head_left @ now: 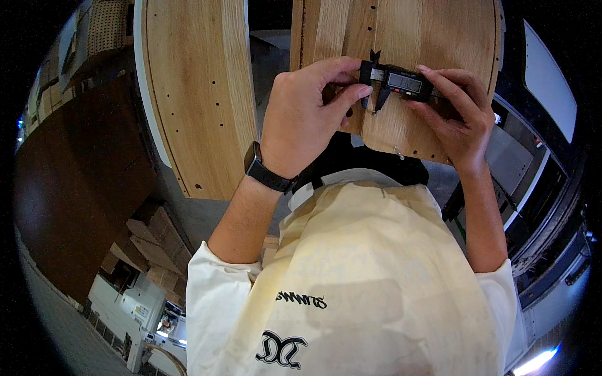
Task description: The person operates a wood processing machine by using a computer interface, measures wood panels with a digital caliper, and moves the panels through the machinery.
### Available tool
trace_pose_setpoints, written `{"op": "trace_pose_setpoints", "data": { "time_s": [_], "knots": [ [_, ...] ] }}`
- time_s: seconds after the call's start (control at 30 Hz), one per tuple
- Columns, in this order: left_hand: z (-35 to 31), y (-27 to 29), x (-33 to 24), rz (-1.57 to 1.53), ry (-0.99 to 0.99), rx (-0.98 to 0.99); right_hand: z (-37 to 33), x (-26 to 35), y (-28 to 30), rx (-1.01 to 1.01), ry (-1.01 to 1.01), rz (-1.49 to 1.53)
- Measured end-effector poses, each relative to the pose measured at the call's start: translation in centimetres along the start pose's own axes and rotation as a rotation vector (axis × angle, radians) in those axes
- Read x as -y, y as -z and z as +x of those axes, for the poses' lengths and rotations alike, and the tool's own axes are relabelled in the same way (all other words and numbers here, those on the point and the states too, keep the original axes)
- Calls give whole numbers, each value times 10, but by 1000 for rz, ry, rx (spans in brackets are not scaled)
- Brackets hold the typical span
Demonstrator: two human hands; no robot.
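A black digital caliper (406, 84) lies level between my hands, above a light wood panel (401, 125). The thumb and forefinger of my left hand (300, 116) pinch its jaw end, and the other fingers curl underneath. My right hand (463, 116) grips the display body from the right, thumb below and fingers above. The lower jaws stand a little apart and point toward me; a tiny bright piece (375, 112) shows at their tips, too small to name. A small shiny metal piece (399, 153) sits at the panel's near edge. A black watch is on my left wrist.
To the left stands another wood panel (199, 100) with several drilled holes, and a gap separates it from the first. Beyond it is a large dark brown surface (88, 200). Stacked brown boards (160, 241) and a white machine (138, 307) appear at lower left.
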State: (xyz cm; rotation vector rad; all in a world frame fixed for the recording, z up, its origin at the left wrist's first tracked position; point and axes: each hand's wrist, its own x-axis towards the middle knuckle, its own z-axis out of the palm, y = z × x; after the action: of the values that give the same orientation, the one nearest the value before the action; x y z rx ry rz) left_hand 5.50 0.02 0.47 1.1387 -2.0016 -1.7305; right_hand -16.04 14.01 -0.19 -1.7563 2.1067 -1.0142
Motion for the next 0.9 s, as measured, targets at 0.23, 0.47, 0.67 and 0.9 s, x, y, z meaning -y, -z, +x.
{"op": "trace_pose_setpoints", "data": {
  "time_s": [0.23, 0.47, 0.67, 0.9],
  "knots": [
    [-1, 0, -1, -31, 25, 6, -1, -1, 1, 16, -21, 6],
    [0, 1, -4, -31, 32, 17, -1, -1, 1, 14, -35, 31],
    [0, 2, -5, -16, 38, 19, -1, -2, 1, 15, -20, 8],
    [0, 1, -5, -20, 27, 10, -4, -1, 0, 22, -78, 33]
  ]
}}
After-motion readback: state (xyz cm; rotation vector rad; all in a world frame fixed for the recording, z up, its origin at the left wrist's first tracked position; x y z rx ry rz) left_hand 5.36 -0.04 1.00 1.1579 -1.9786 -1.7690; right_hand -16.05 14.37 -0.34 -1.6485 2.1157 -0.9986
